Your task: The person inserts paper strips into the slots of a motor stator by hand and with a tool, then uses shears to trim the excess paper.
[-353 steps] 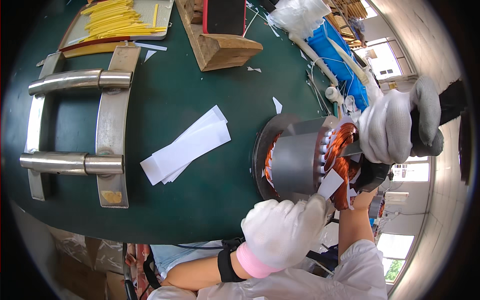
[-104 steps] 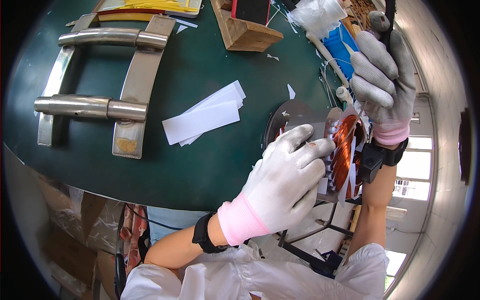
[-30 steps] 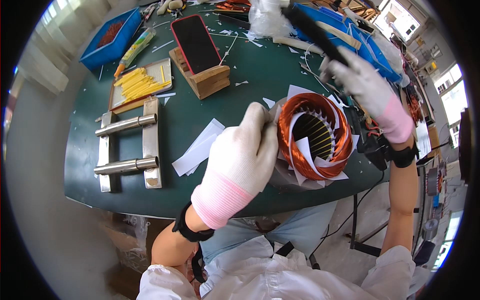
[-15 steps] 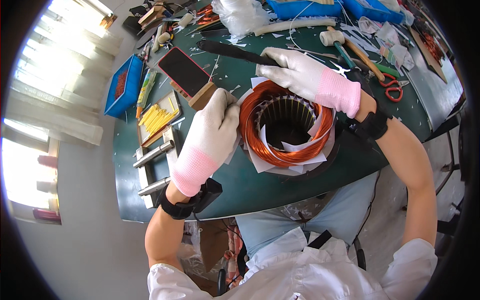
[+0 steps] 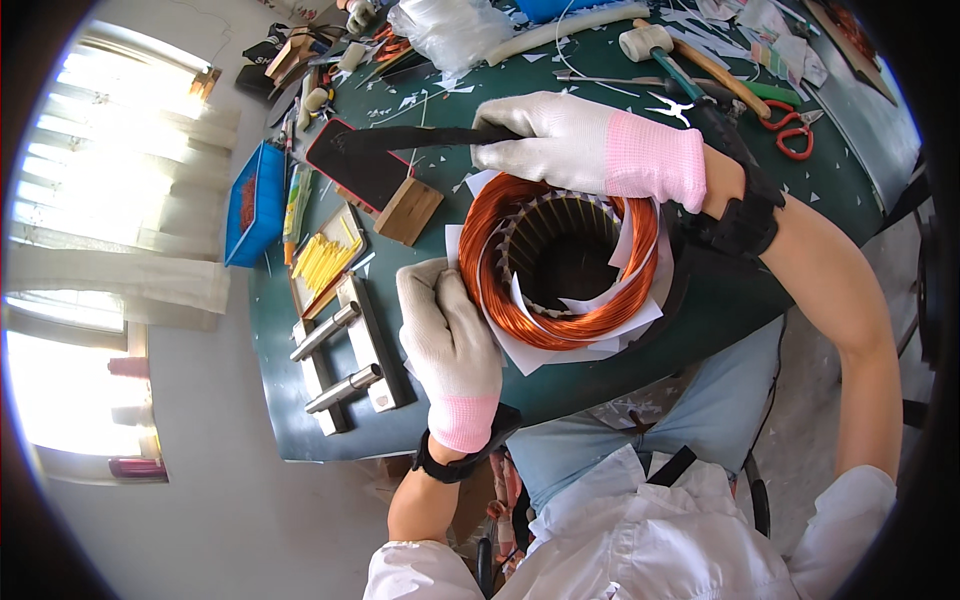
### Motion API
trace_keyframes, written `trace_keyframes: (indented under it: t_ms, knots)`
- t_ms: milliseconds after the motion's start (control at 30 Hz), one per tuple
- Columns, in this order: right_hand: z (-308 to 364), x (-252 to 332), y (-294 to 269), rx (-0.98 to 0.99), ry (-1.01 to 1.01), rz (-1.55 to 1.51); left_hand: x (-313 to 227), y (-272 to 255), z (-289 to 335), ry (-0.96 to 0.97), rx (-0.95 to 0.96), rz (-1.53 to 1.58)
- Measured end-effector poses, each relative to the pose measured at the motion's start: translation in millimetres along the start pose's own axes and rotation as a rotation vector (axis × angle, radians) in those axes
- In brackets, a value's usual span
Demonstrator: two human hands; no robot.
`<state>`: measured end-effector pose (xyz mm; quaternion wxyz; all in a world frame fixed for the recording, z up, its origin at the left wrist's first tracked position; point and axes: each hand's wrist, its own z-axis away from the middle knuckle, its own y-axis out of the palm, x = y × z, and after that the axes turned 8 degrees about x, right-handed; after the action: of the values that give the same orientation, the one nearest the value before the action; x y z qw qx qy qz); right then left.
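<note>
A stator core (image 5: pixel 530 245) stands on the green table, ringed by a thick coil of orange copper wire (image 5: pixel 487 265) with white insulating paper (image 5: pixel 625 325) poking out around it. My right hand (image 5: pixel 550 135), in a white glove with a pink cuff, grips a long black strip (image 5: pixel 425 138) above the coil's far side. Its free end points left, across the dark phone (image 5: pixel 355 165). At the coil's near left edge is my left hand (image 5: pixel 450 330), gloved alike. Those fingers are curled closed beside the paper, and whatever they pinch is hidden.
Left of the coil are a wooden block (image 5: pixel 408 210), a tray of yellow sticks (image 5: pixel 328 262) and a metal frame with two rods (image 5: pixel 345 350). A blue bin (image 5: pixel 256 205) stands at the far left. Mallet (image 5: pixel 648 42) and red-handled scissors (image 5: pixel 792 130) lie at the far right.
My left hand has moved nearer to me along the coil's left side. My right hand has shifted left with the black strip, which now crosses over the phone. The whole view has shifted slightly.
</note>
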<state>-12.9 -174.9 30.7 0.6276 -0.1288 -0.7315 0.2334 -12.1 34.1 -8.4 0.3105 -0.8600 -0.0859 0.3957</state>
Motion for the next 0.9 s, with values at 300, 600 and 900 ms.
trace_keyframes:
  t_ms: [300, 600, 900]
  knots:
    - [0.6, -4.1, -2.1, -0.021, 0.043, -0.016, -8.0, -25.5, -37.7, -0.177, 0.382, -0.064]
    - [-3.6, -6.0, 1.1, 0.002, 0.001, 0.065, -8.6, -10.1, -4.4, -0.117, 0.106, 0.035]
    - [3.3, -16.6, -1.2, -0.063, -0.007, 0.054, -12.5, -42.8, -43.8, -0.17, 0.554, -0.105]
